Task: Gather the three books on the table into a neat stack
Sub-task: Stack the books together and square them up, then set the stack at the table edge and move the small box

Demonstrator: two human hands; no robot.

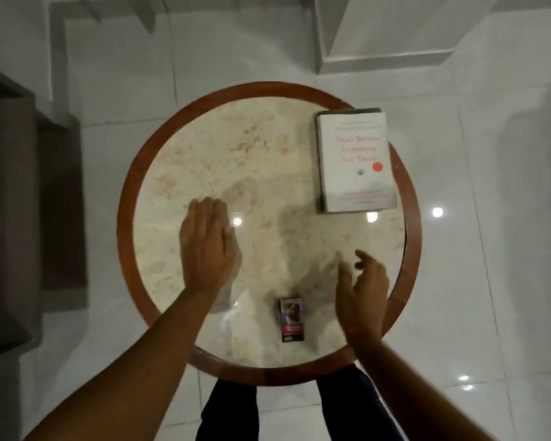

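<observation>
A white book (pixel 356 160) with red title lettering lies at the far right of the round table (pixel 268 374), its far corner over the rim. Dark edges of something beneath it show along its top and left sides; I cannot tell how many books lie under it. My left hand (pixel 206 243) hovers palm down over the left middle of the table, fingers together, holding nothing. My right hand (pixel 361 294) is over the near right part, fingers loosely spread and empty. Both hands are apart from the book.
A small dark box (pixel 292 319) with a picture on it lies near the table's front edge between my forearms. The table has a marble top and a wooden rim. Dark wooden furniture (pixel 13 218) stands at the left on the glossy tiled floor.
</observation>
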